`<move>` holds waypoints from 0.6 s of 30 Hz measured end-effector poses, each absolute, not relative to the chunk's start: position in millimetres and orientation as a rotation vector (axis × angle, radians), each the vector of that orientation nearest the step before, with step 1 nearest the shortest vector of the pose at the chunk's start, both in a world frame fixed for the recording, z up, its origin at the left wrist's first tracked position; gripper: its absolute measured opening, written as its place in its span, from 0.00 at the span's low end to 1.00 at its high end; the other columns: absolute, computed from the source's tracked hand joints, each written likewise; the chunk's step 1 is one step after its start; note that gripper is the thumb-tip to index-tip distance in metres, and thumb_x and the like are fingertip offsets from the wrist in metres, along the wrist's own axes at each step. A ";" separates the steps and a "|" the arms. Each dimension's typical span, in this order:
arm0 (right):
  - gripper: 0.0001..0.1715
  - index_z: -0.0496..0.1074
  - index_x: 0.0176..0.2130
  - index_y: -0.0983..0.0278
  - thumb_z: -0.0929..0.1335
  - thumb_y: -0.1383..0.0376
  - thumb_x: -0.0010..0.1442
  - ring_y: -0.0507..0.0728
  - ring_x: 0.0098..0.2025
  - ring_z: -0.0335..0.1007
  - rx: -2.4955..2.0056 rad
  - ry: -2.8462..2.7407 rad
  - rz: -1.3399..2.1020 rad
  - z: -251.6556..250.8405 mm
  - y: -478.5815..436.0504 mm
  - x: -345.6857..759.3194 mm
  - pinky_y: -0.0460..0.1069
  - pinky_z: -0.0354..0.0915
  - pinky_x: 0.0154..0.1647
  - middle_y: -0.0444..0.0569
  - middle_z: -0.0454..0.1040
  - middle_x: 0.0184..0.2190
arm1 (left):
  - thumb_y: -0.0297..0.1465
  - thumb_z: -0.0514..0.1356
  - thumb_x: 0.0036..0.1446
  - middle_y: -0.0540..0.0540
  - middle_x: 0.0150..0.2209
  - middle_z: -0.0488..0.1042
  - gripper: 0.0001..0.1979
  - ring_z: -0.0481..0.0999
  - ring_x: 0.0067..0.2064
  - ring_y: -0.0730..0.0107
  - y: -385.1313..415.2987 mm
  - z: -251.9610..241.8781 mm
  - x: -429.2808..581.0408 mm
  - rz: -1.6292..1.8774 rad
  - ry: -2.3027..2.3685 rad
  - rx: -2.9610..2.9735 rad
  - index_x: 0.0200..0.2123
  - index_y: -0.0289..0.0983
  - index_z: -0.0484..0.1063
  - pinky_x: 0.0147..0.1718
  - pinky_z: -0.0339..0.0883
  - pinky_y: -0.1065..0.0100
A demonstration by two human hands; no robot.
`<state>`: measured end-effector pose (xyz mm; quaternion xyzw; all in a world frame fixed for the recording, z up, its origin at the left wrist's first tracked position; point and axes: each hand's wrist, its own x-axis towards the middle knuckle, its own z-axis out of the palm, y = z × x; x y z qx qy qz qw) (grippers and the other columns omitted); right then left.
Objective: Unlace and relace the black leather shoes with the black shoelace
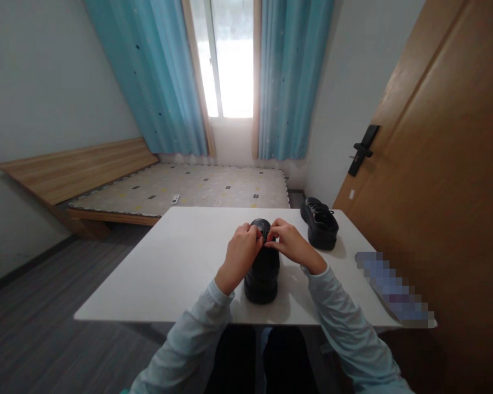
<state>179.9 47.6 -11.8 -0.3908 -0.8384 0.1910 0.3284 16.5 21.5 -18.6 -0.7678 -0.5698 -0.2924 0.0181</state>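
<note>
A black shoe (262, 280) stands upright on the white table, its heel toward me and its toe pointing at the window. Over its lacing, my left hand (244, 249) comes in from the left with thumb and fingers pinched on the dark shoelace. From the other side my right hand (290, 241) pinches the lace too, its fingertips close to those of the left. The lace itself is small and mostly covered by the fingers. The matching black shoe (321, 225), with its laces showing, sits apart at the table's far right.
The white table (148, 273) spans the space before me. A blurred-out flat item (394, 290) lies along its right edge. Beyond stands a bed (213, 189) with a small white remote-like object (175, 199) on it. A wooden door (443, 180) is close on the right.
</note>
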 end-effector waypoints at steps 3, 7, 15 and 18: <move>0.04 0.72 0.27 0.66 0.71 0.69 0.53 0.51 0.31 0.64 -1.049 -2.111 0.564 -10.8 48.5 181.9 0.48 0.63 0.34 0.46 0.66 0.31 | 0.25 0.56 0.58 0.45 0.33 0.70 0.02 0.71 0.39 0.64 23.0 -23.1 16.6 -1.060 -1.726 -2.400 0.33 0.36 0.66 0.39 0.67 0.63; 0.05 0.67 0.28 0.65 0.67 0.69 0.56 0.50 0.24 0.63 -1.112 -1.990 0.761 -12.4 50.0 181.7 0.46 0.60 0.28 0.42 0.66 0.23 | 0.24 0.55 0.58 0.49 0.29 0.69 0.03 0.71 0.33 0.67 24.3 -28.2 17.5 -1.302 -1.740 -2.439 0.33 0.37 0.62 0.34 0.67 0.65; 0.05 0.63 0.29 0.63 0.64 0.70 0.57 0.53 0.29 0.63 -1.089 -1.979 0.514 -10.3 43.3 174.1 0.48 0.58 0.32 0.44 0.68 0.25 | 0.25 0.53 0.58 0.48 0.31 0.70 0.04 0.73 0.34 0.66 30.1 -38.6 18.4 -1.455 -1.636 -2.388 0.33 0.38 0.60 0.35 0.68 0.65; 0.06 0.61 0.30 0.62 0.62 0.70 0.59 0.53 0.29 0.63 -1.040 -2.048 0.459 -9.6 41.6 174.0 0.48 0.58 0.32 0.44 0.67 0.26 | 0.26 0.52 0.60 0.48 0.30 0.71 0.02 0.74 0.31 0.67 31.4 -40.7 17.4 -1.471 -1.695 -2.421 0.34 0.38 0.59 0.31 0.67 0.66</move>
